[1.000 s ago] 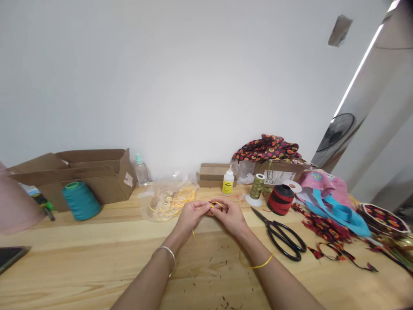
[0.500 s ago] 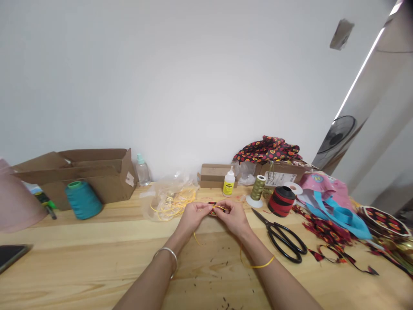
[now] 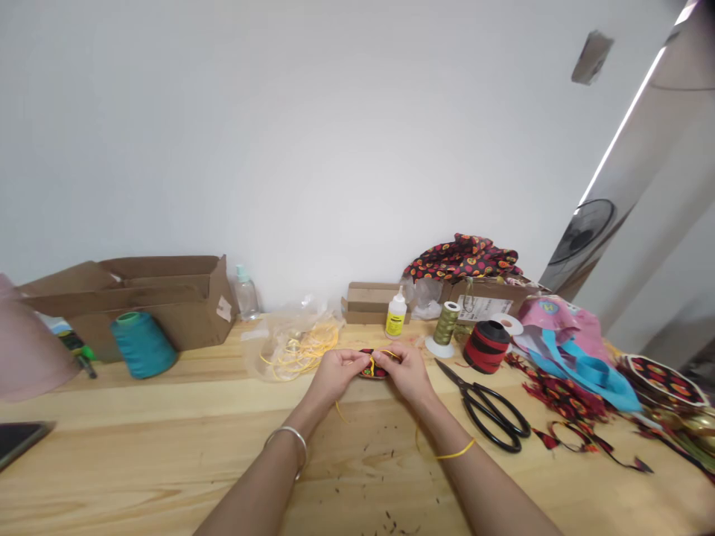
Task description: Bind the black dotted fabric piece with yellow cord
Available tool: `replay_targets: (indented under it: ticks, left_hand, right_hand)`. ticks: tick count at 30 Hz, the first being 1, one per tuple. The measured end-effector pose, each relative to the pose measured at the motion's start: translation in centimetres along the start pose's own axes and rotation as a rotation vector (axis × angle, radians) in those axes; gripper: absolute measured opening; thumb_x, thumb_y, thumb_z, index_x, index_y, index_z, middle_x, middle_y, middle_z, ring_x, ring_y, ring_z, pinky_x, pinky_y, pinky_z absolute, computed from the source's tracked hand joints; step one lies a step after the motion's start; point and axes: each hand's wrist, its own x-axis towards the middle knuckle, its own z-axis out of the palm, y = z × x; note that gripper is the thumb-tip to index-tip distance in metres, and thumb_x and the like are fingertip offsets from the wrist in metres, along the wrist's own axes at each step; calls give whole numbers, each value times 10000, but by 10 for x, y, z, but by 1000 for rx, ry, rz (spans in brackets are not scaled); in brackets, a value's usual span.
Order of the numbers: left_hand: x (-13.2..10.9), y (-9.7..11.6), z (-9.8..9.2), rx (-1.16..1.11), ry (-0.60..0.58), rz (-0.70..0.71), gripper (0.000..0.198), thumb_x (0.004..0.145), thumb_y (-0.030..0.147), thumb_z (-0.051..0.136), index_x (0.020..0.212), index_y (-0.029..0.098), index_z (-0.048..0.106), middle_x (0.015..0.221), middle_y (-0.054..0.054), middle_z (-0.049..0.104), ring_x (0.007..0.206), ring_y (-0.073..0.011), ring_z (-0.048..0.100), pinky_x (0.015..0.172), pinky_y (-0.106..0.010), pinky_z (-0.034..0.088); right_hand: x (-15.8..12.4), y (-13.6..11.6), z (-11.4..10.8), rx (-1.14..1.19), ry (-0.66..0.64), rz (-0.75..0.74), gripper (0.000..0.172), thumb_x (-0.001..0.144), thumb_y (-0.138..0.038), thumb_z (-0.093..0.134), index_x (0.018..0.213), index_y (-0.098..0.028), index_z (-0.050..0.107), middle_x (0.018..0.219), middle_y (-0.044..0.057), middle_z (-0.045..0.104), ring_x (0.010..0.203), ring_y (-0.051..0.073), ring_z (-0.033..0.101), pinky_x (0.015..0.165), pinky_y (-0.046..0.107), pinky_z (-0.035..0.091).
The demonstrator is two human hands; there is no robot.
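Note:
Between my hands is a small black-and-red patterned fabric piece, with a yellow cord at its top. My left hand is closed, thumb and finger pinching the piece's left side. On the other side, my right hand is closed too, gripping the right edge and a stretch of the cord. One cord end dangles below my left hand, and the other loops over my right forearm. The fingers partly cover the piece. Just right of my right forearm lie black-handled scissors.
Behind my hands are a plastic bag of yellow cord, a glue bottle and an olive thread spool. A red-and-black spool and fabric scraps lie right. At left stand a teal thread cone and a cardboard box.
My right thumb and fingers have shifted slightly up and right along the cord. More of the patterned fabric piece shows between my hands now. My left hand stays nearly in place.

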Motion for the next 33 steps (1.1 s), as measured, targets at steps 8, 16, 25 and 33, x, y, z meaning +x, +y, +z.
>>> replay_targets:
  ticks: [8,16,25,33]
  left_hand:
    - [-2,6,4,-52,36,-16,288,525,312,654,728,108,638,709,-69,674,617,-161,593,599,-254,439]
    - [-4,7,4,-16,8,-35,231,543,285,649,691,111,616,638,-49,665,573,-142,583,560,-235,430]
    - [-2,4,3,-59,2,-28,241,534,274,655,703,105,618,640,-50,666,583,-140,585,591,-240,432]
    - [-3,6,2,-79,-66,-27,257,598,302,605,740,90,637,631,-59,664,615,-152,589,620,-249,433]
  right_hand:
    - [1,5,2,-19,54,31,215,619,-301,554,529,-108,580,467,-25,472,431,78,388,418,194,311]
    - [-1,-1,0,-130,55,-81,222,650,-289,529,527,-116,594,491,-24,426,450,77,369,418,191,293]
    - [0,10,0,-225,90,-59,236,669,-319,506,584,-126,612,508,-20,469,444,79,388,406,186,284]
    - [0,6,0,-231,79,-94,233,678,-300,500,585,-120,613,508,-9,494,466,88,411,433,191,307]
